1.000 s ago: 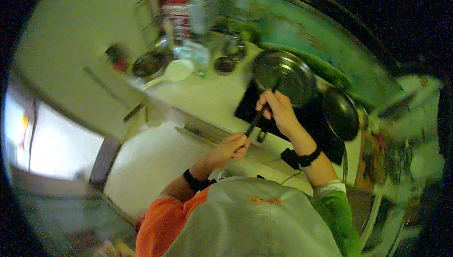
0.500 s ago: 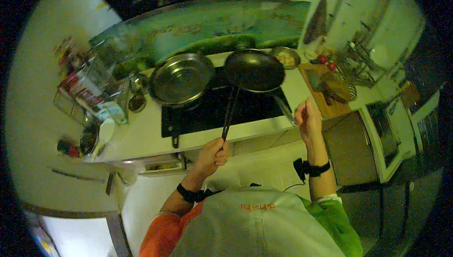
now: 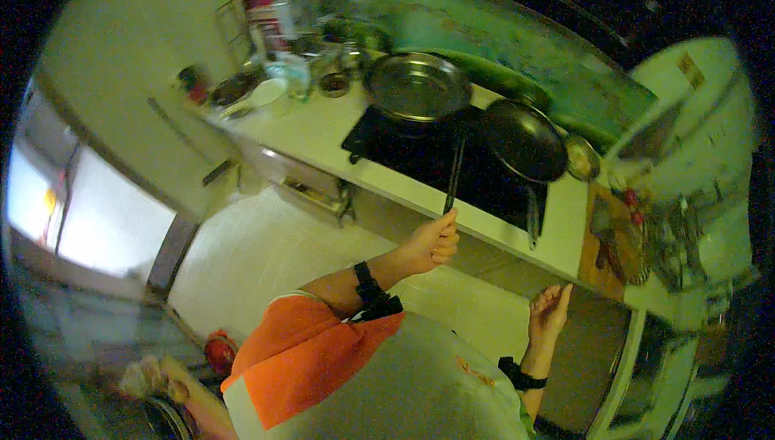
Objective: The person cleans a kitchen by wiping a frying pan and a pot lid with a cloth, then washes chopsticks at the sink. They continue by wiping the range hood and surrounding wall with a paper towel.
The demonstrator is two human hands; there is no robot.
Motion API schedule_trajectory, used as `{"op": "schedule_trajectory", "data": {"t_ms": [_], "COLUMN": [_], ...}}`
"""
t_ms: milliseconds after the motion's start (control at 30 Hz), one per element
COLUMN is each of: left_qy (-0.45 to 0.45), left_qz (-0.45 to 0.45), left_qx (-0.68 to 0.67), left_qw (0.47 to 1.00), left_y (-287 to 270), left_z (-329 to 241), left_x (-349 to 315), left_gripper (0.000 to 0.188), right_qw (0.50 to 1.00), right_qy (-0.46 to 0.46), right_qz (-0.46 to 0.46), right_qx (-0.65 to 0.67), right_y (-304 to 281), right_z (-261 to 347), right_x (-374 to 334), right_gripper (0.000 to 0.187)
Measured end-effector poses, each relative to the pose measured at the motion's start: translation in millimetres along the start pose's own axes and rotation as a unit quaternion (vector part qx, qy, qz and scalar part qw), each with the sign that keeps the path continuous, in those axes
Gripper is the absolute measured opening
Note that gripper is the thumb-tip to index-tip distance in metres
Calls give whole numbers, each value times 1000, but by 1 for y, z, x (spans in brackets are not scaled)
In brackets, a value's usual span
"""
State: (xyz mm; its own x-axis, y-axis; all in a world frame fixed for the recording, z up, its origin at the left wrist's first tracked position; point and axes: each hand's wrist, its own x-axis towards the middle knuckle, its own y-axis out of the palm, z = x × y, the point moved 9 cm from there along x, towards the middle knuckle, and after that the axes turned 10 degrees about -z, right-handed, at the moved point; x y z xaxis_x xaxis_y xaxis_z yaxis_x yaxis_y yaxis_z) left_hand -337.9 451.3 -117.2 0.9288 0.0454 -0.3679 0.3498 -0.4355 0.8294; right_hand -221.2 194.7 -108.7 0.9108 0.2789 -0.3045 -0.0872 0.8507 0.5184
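My left hand is closed around the lower end of a long, thin, dark utensil, possibly chopsticks or tongs. Its far end points at the black cooktop, between the two pans, and blurs into the dark. A wide steel pan sits at the cooktop's left. On the right, a dark frying pan has its handle pointing toward the counter's front edge. My right hand hangs in front of the counter, right of that handle, with fingers partly apart and nothing in it.
A small bowl with pale food stands right of the frying pan. Beyond it lies a wooden board. A white container and jars occupy the counter's left. At lower left, another person's hand shows near a red object.
The view has turned leftward and tilted, so the counter now slopes down to the right. My right hand has drawn back from beside the pan handle. My left hand still grips the utensil.
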Motion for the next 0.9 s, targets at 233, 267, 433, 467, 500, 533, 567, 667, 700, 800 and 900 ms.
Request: {"op": "schedule_trajectory", "data": {"t_ms": [233, 267, 433, 467, 500, 533, 567, 667, 700, 800, 900], "left_qy": [137, 156, 177, 184, 195, 205, 220, 272, 289, 289, 371], "left_qz": [-45, -36, -50, -61, -55, -83, -93, -150, -162, -172, -232], "left_qx": [-71, -87, -161, -164, -168, -177, -189, -188, -182, -254, -208], "left_qw": [987, 983, 970, 967, 965, 959, 952, 932, 926, 907, 875], "left_y": [-66, -76, -135, -149, -161, -179, -197, -256, -274, -324, -365], "left_z": [-64, -77, -118, -131, -144, -157, -166, -207, -213, -240, -274], "left_x": [-56, -65, -108, -118, -131, -143, -159, -211, -232, -288, -354], "left_gripper": [50, 50, 53, 53, 53, 53, 53, 54, 54, 51, 51], "right_qw": [992, 990, 964, 960, 958, 951, 941, 919, 908, 880, 851], "right_qy": [98, 102, 138, 142, 142, 177, 191, 247, 249, 262, 292], "right_qz": [54, 70, 164, 174, 175, 192, 215, 233, 259, 331, 378], "right_qx": [-59, -62, -154, -165, -179, -163, -179, -200, -216, -219, -219], "right_y": [73, 89, 165, 185, 204, 226, 245, 313, 334, 404, 464], "right_z": [-73, -84, -150, -165, -180, -200, -219, -281, -299, -357, -408], "right_x": [9, 5, -19, -21, -24, -31, -41, -63, -75, -108, -134], "right_gripper": [39, 41, 47, 48, 48, 48, 45, 42, 43, 44, 43]}}
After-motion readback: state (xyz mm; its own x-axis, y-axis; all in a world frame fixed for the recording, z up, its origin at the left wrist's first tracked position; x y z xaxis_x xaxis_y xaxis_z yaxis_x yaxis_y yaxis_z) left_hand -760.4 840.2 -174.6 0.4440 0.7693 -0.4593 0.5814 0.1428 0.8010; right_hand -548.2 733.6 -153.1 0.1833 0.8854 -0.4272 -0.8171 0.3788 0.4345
